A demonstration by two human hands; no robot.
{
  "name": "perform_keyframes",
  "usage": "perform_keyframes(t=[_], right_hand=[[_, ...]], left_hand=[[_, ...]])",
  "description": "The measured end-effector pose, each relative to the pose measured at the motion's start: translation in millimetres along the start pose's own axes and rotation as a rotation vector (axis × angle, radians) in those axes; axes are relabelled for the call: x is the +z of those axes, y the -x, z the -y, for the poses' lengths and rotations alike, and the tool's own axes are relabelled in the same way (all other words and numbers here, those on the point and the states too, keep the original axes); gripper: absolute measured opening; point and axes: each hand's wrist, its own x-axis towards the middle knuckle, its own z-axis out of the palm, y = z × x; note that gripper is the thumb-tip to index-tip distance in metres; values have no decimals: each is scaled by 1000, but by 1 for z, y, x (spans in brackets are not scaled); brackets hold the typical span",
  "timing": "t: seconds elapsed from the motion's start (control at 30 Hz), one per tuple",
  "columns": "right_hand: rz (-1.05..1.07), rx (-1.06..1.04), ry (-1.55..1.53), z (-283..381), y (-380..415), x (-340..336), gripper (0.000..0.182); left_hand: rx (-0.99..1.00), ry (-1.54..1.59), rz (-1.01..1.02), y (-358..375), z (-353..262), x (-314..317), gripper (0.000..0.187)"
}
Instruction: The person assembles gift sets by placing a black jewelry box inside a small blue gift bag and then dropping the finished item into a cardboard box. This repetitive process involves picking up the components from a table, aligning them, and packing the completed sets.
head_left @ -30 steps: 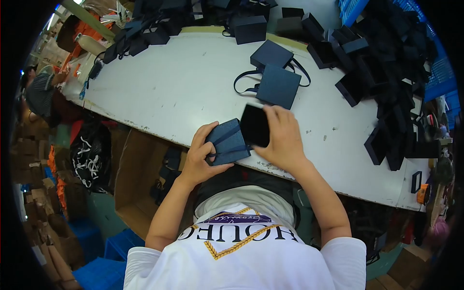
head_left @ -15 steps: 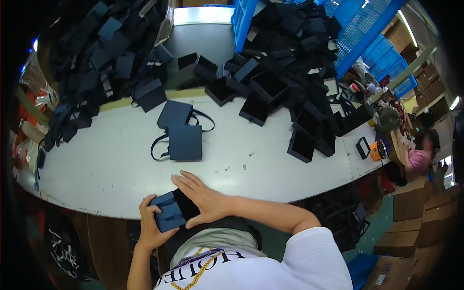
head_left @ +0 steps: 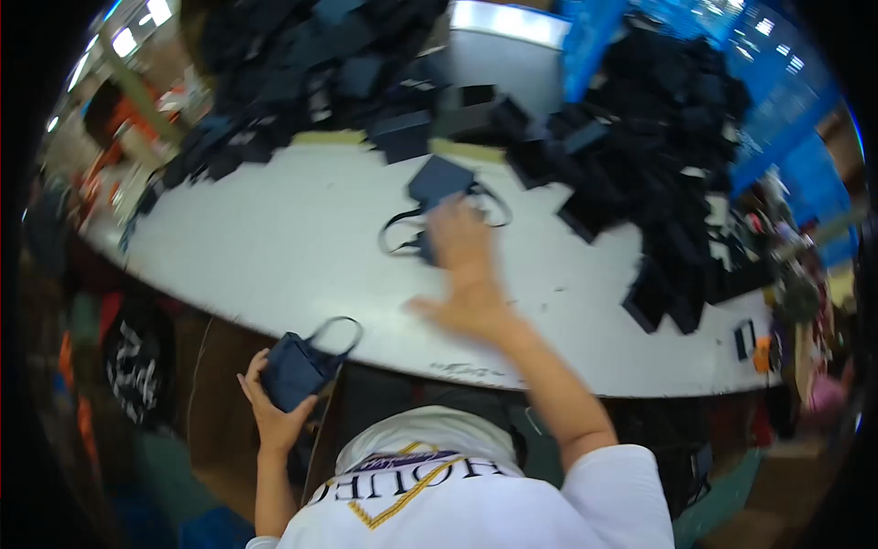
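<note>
My left hand (head_left: 274, 412) grips a small dark blue box (head_left: 294, 373) by its sides, below the table's front edge. A ribbon loop (head_left: 347, 334) sticks out from its upper right side. My right hand (head_left: 465, 261) is stretched out over the table, thumb spread wide, blurred by motion. Its fingers overlap a dark blue box (head_left: 428, 247) with a ribbon loop (head_left: 389, 229) to the left, and the hand hides most of that box. Just behind it lies another blue box (head_left: 439, 178), its ribbon handle (head_left: 498, 206) curving to the right.
Heaps of dark boxes (head_left: 338, 55) and open black trays (head_left: 658, 156) cover the back of the white table (head_left: 274, 229). Blue crates (head_left: 786, 128) stand at the back right. A small black frame (head_left: 744, 340) and an orange object (head_left: 764, 355) lie at the right end.
My right hand has left the box at my body and reached forward to the boxes on the table. My left hand's box now appears closed, its ribbon loop standing out. The camera view has shifted.
</note>
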Motion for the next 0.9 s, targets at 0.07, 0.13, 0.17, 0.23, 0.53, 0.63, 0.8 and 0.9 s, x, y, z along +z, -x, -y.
perform_keyframes(t=[0.07,0.13,0.17,0.23,0.53,0.63,0.8,0.9], right_hand=[[69,239,239,-30,-10,-27,121],[107,215,231,-53,-7,-21,120],[124,200,151,-55,-4,-12,120],[50,149,109,-42,2,-5,118],[-88,373,109,54,77,26,115],[-99,385,162,60,83,31,116],[-89,422,100,54,70,34,114],[-6,461,59,54,69,35,107]], left_hand=[[-183,-349,-95,25,21,-27,111],[-160,-450,-149,22,17,-26,87],[-89,-253,-159,7,6,-17,77],[-92,63,-82,-29,-19,16,51],[-240,-1,478,-132,-120,123,45],[-96,264,176,-127,-116,140,33],[199,315,49,-96,-138,120,22],[245,-32,193,-68,-135,122,28]])
